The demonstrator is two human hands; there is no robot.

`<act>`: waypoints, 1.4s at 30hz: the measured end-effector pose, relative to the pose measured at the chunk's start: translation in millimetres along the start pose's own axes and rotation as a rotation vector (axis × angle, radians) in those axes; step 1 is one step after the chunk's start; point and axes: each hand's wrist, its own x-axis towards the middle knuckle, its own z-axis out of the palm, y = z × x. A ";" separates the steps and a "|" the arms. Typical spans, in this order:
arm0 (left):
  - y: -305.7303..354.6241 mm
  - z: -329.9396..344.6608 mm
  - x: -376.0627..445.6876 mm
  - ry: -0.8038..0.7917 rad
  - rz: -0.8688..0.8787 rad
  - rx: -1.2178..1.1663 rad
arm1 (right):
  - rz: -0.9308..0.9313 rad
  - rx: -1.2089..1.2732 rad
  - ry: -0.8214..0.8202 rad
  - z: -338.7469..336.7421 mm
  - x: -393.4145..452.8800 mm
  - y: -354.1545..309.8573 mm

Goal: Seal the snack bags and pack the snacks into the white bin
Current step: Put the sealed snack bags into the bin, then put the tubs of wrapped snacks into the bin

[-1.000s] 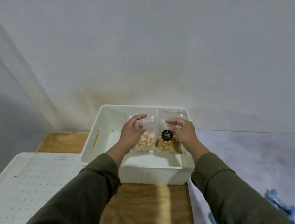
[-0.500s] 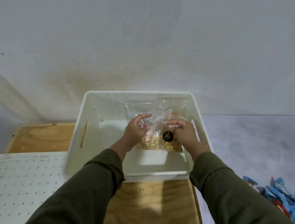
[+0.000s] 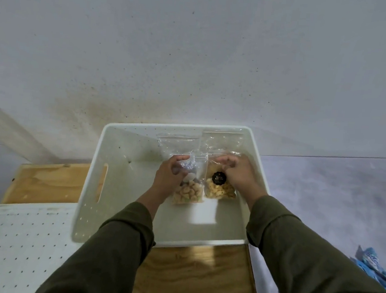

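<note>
Looking down from your head camera, you see both of your hands inside the white bin (image 3: 92,184). The bin sits on a wooden bench (image 3: 191,275), up against a pale wall (image 3: 194,54).

Your left hand (image 3: 169,176) has its grip pinched on a clear snack bag (image 3: 187,190). The fingers and thumb are curled on the upper part of the bag. This bag has pale, mixed-colour pieces in its lower part. Your right hand (image 3: 238,173) has its grip pinched on the top of a second snack bag (image 3: 218,187). This bag has yellow-brown pieces and a round black sticker (image 3: 219,179) on the front. The two bags are side by side, just touching, low inside the bin near its right wall.

Behind them, two more clear bags (image 3: 178,145) lean on the far wall of the bin. You cannot tell what is in those.

Both of your arms wear dark green sleeves (image 3: 114,251). A white board with small holes (image 3: 14,236) lies to your left, beside the bin. Some blue wrapped packets (image 3: 371,269) lie at the far right edge, on a grey floor (image 3: 322,191), well apart from the bin.
</note>
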 end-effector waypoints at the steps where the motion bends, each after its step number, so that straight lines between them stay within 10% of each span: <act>1: 3.3 -1.2 -0.9 0.022 0.014 0.020 | -0.015 -0.017 0.005 0.0 -0.2 -1.7; 6: 19.1 -10.0 -5.3 0.186 0.180 0.276 | -0.181 -0.225 0.035 -0.3 -6.7 -14.9; 14: 79.4 -17.5 -33.2 0.032 0.120 0.775 | -0.314 -0.897 0.003 -19.5 -34.9 -50.8; 26: 122.0 25.9 -128.5 -0.079 0.383 0.858 | -0.190 -0.863 0.273 -95.7 -173.7 -47.6; 42: 185.4 265.0 -225.7 -0.430 0.614 0.839 | 0.133 -0.745 0.561 -317.5 -296.2 63.9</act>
